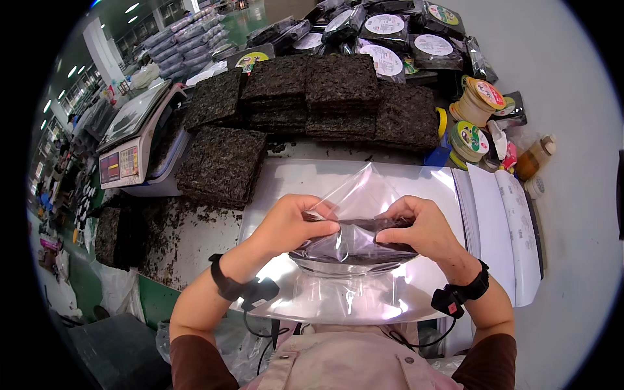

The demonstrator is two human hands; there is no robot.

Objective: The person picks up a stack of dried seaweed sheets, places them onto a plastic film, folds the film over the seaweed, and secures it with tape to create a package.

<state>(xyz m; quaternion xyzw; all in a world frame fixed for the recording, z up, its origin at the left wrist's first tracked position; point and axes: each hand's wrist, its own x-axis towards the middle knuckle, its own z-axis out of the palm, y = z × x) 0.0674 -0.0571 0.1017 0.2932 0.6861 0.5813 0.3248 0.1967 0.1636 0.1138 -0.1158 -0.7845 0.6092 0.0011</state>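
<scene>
A dark, flat stack of dried seaweed lies in front of me, partly covered by clear plastic film. One pointed corner of the film stands up beyond the stack. My left hand pinches the film at the stack's left side, thumb pointing inward. On the opposite side my right hand is closed on the film too, its thumb pressed on top. Under the stack, several shiny clear sheets are spread over the table. Fingertips and film hide part of the stack's far edge.
Tall stacks of dark seaweed sheets line the back, with another stack at left. Farther left sits a weighing scale. Label rolls and a brown bottle stand right. Wrapped black packs are piled behind.
</scene>
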